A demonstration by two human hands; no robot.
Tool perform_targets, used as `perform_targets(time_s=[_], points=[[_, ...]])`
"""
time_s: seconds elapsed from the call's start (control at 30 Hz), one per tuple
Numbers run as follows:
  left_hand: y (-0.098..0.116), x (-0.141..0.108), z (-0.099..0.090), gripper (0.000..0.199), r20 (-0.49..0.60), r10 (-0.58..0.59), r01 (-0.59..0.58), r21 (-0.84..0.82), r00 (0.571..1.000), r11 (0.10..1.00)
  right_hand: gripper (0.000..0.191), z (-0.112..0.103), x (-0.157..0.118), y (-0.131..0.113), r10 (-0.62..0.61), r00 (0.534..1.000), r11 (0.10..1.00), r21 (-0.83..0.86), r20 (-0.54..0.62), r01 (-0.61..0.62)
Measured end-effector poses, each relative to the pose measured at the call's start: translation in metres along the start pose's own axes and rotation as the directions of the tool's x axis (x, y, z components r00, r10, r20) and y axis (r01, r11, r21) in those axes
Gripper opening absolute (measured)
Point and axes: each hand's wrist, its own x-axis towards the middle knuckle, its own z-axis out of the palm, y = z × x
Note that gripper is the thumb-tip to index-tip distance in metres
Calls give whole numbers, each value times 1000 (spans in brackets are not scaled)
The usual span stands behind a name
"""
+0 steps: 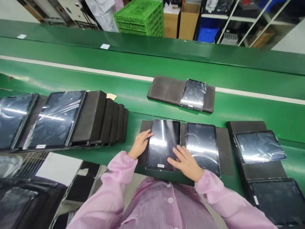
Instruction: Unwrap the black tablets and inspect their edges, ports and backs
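A tablet screen (164,140) with a glossy dark face and a small white label at its lower edge lies flat in front of me on a dark foam pad (225,152). At its left edge rests my left hand (140,143), fingers stretched out and touching the rim. My right hand (187,161) is spread over the screen's lower right part, fingers apart; whether the fingertips press on the glass I cannot tell. Just right of it, on the same pad, a second tablet screen (202,144) lies partly under my right hand.
Left, more screens (57,117) lie on stacked dark foam blocks (89,117). Another screen (194,93) rests on a foam pad (166,89) on the green belt (95,86). Right, two screens (259,146) sit on foam. Green crates (140,16) stand behind. A wire rack is at lower left.
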Motion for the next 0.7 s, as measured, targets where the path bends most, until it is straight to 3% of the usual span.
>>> perform_targets(time_s=[0.1, 0.17, 0.23, 0.33, 0.43, 0.5, 0.6, 0.67, 0.7], points=[[-3, 8, -6, 55, 48, 18, -20, 26, 999, 999, 17, -1, 28, 21, 192, 979, 956, 211, 68, -202], [-4, 9, -9, 58, 77, 24, -26, 31, 997, 999, 9, 1, 47, 36, 349, 926, 825, 421, 146, -378], [-5, 9, -12, 62, 99, 24, -27, 29, 995, 999, 12, 4, 64, 53, 506, 845, 685, 515, 172, -515], [-4, 10, -15, 66, 115, 25, -27, 17, 993, 999, 27, 11, 83, 74, 666, 729, 554, 549, 160, -626], [-4, 9, -14, 66, 116, 14, -15, 4, 993, 1000, 30, 15, 90, 81, 718, 668, 458, 591, 194, -664], [-4, 8, -11, 66, 112, 1, 0, -5, 994, 1000, 29, 10, 88, 74, 694, 686, 451, 610, 219, -652], [0, 8, -10, 58, 103, -19, 21, -18, 995, 1000, 18, -15, 74, 56, 558, 781, 500, 637, 280, -586], [8, 9, -22, 47, 109, -21, 25, -31, 994, 999, 21, -45, 55, 48, 374, 852, 565, 638, 366, -523], [14, 10, -34, 42, 111, -18, 22, -39, 994, 999, 27, -61, 43, 46, 335, 864, 604, 619, 375, -503]])
